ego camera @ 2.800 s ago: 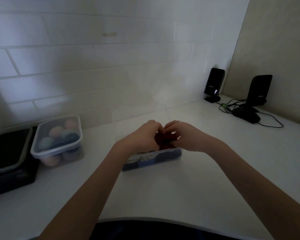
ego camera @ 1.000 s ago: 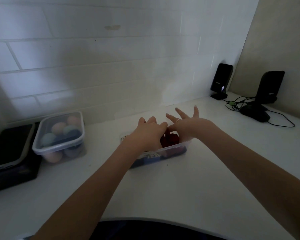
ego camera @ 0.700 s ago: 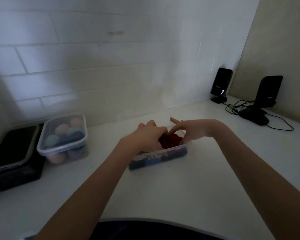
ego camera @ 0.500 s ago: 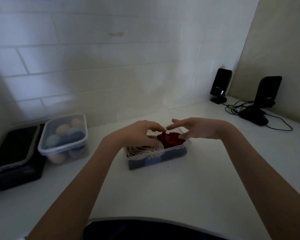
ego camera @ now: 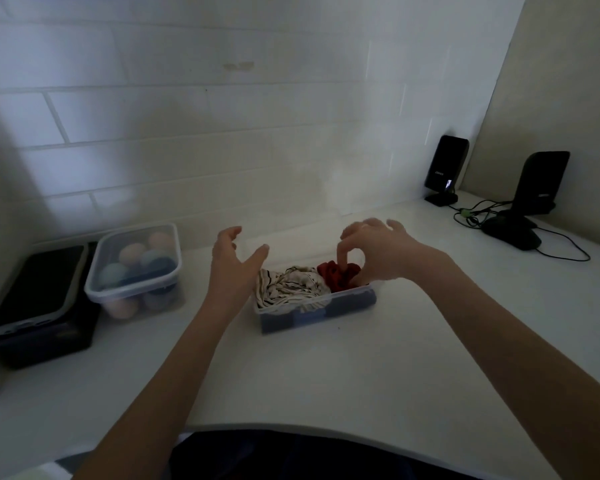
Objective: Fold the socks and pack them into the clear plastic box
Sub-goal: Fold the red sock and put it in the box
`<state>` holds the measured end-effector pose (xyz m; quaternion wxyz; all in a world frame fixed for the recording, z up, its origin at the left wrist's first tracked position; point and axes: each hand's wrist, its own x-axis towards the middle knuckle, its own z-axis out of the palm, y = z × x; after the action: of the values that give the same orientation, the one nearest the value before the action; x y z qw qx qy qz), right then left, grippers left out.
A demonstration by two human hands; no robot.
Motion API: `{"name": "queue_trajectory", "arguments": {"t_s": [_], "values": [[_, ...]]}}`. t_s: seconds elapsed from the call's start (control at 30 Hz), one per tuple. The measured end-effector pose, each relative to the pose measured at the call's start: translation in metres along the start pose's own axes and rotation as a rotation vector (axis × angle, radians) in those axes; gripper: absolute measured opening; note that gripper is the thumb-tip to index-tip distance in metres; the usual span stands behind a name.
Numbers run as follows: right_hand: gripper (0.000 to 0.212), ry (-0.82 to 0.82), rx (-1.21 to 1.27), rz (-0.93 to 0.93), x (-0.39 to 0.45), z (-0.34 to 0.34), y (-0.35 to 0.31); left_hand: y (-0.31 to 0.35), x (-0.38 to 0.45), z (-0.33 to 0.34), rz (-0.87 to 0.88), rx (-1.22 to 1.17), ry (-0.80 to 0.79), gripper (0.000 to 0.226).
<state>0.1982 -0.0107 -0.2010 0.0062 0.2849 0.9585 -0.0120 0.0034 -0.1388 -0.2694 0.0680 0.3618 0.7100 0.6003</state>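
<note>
A clear plastic box (ego camera: 326, 308) sits on the white counter in front of me. Inside it lie a cream sock with dark stripes (ego camera: 290, 285) on the left and a red sock (ego camera: 336, 276) on the right, over dark blue fabric at the bottom. My right hand (ego camera: 378, 251) hovers over the box's right end, one finger pushing down into the red sock. My left hand (ego camera: 234, 263) is raised beside the box's left end, fingers spread, holding nothing.
A lidded clear container (ego camera: 136, 268) of pastel balls stands at the left, beside a black case (ego camera: 35, 299). Two black speakers (ego camera: 445, 169) and a dark device with cables (ego camera: 510, 230) occupy the back right corner. The tiled wall is close behind.
My left hand has lifted off the box and moved left, uncovering the striped sock. My right hand has curled and now pokes one finger into the red sock.
</note>
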Motion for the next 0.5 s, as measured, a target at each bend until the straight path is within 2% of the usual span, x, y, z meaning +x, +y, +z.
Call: {"name": "queue_trajectory", "arguments": {"t_s": [0.07, 0.13, 0.23, 0.37, 0.5], "values": [[0.019, 0.088, -0.079, -0.127, 0.003, -0.003, -0.010, -0.004, -0.001, 0.004, -0.070, -0.053, -0.026, 0.059], [0.024, 0.023, 0.041, -0.179, 0.003, -0.005, -0.015, -0.006, -0.002, 0.007, -0.102, -0.078, -0.057, 0.061], [0.033, -0.131, 0.124, -0.128, -0.002, -0.006, -0.017, -0.005, -0.002, 0.010, -0.146, -0.165, -0.088, 0.060], [0.029, -0.335, 0.134, -0.044, -0.005, -0.008, -0.018, -0.001, 0.000, 0.011, -0.146, -0.206, -0.096, 0.056], [0.029, -0.379, 0.120, -0.007, 0.002, -0.004, -0.024, -0.002, 0.000, 0.011, -0.128, -0.203, -0.094, 0.056]]}}
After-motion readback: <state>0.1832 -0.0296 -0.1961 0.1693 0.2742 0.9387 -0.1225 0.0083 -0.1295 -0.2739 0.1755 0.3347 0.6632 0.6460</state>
